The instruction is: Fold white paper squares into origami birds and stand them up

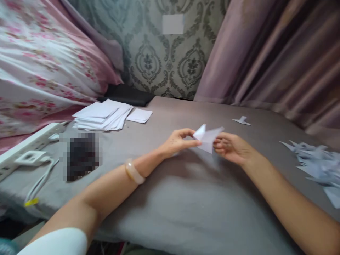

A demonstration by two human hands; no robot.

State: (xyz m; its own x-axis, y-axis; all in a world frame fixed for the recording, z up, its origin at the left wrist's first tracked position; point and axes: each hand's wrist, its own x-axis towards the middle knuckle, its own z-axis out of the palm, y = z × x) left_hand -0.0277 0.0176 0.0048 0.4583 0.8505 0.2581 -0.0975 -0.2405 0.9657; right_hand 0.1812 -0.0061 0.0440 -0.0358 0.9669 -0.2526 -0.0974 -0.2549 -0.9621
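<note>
The left hand [179,141] and right hand [233,148] pinch between their fingers a white, angular folded paper [209,140], probably light, easily creased and best held by its edges.

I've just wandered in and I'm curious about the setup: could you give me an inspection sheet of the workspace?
Surface: gray cloth cover
Job's things: folded paper; large paper stack; small paper stack; heaped folded pieces; lone folded piece
Clutter: pixelated dark object; black item at back
Hands: left hand pinches the folded paper; right hand holds its right edge
Cables: white cable from adapter at power strip
Surroundings: patterned wall, curtain, floral fabric
</note>
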